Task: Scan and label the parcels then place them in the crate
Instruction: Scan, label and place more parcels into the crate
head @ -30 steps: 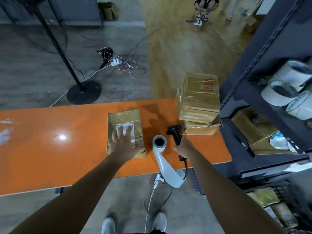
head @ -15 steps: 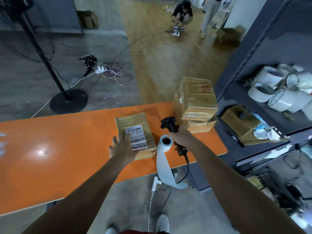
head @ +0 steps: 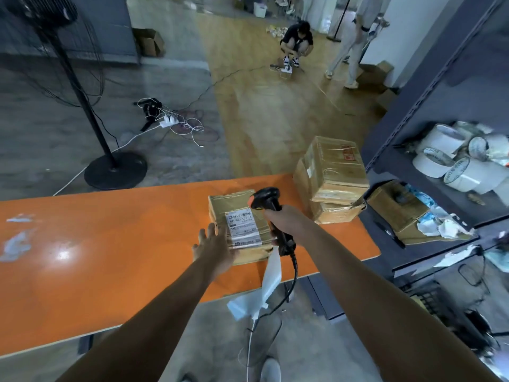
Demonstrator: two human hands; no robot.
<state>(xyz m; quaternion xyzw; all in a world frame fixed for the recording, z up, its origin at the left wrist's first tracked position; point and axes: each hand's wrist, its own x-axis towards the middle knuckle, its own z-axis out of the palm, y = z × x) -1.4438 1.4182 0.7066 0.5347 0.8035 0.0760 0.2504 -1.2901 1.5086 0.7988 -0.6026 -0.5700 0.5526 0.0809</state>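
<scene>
On the orange table [head: 110,244], the parcel [head: 248,208] lay label-up; the left hand [head: 213,244], fingers straight, steadied its seven o'clock corner; the right hand [head: 286,220] gripped the scanner [head: 268,198] at its three o'clock edge, seemingly aiming at the barcode [head: 238,216].

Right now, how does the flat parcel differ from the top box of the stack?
The flat parcel is thin, directly on the table; the top box is bulkier, sitting on another box. The flat parcel carries a white barcode label; the top box shows a red sticker. The left hand touches the flat parcel; nothing touches the top box. Both: taped brown cardboard.
</scene>
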